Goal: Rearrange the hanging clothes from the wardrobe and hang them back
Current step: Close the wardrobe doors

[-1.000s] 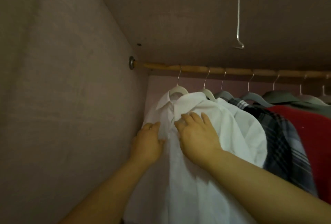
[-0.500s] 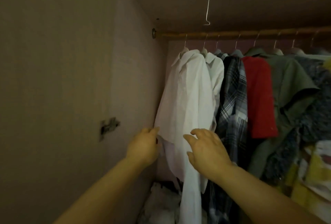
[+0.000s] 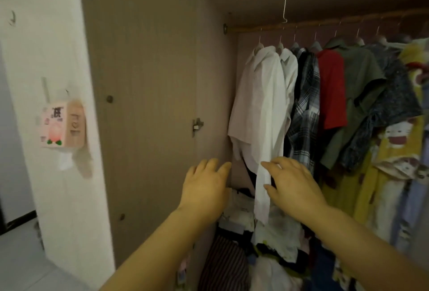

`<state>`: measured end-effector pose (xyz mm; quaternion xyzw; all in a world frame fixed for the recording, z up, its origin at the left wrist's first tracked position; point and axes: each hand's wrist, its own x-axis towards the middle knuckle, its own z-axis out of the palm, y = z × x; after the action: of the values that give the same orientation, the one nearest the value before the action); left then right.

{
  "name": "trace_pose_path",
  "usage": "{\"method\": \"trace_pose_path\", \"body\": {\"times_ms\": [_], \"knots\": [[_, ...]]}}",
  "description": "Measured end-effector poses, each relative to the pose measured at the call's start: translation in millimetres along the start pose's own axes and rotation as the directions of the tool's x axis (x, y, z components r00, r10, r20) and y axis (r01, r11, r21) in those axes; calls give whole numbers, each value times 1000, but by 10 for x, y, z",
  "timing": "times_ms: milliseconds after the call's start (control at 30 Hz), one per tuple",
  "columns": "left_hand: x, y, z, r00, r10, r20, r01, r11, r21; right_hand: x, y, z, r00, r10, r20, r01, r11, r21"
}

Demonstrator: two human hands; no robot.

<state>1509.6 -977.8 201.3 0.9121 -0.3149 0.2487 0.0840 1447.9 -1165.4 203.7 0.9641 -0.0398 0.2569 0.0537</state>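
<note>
A white shirt hangs on a hanger at the left end of the wooden rail, with a second white shirt just behind it. Further right hang a plaid shirt, a red top, a green shirt and patterned clothes. My left hand is raised in front of the wardrobe's side panel, fingers relaxed and holding nothing. My right hand hovers with spread fingers beside the white shirt's dangling sleeve; whether it touches the sleeve is unclear.
The open wardrobe door stands at the left with a hinge. A metal hook hangs from the wardrobe ceiling. Piled clothes fill the wardrobe bottom. A pink tissue pack hangs on the white wall at the left.
Both hands have come off the white shirt's collar and chest and dropped to sleeve height. The view has pulled back, showing the door and the wall.
</note>
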Motion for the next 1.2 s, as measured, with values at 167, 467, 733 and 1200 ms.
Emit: {"method": "trace_pose_path", "body": {"times_ms": [167,467,733,1200], "knots": [[-708,-451,-665,882,154,-445,-143,988,60,-294,-779,-392,996,-1,-90,2,1000,12],[-746,-1509,-1211,884,-202,-422,115,968,-223,-738,-1901,-1013,961,-18,-277,2,998,-56],[-626,-1439,-1049,949,-112,-293,-23,906,-422,-690,-1962,-1496,960,2,-280,-50,985,-164],[-168,-631,-805,860,298,-415,-426,866,-262,520,-1828,-2007,892,-224,-393,125,957,-262]]}}
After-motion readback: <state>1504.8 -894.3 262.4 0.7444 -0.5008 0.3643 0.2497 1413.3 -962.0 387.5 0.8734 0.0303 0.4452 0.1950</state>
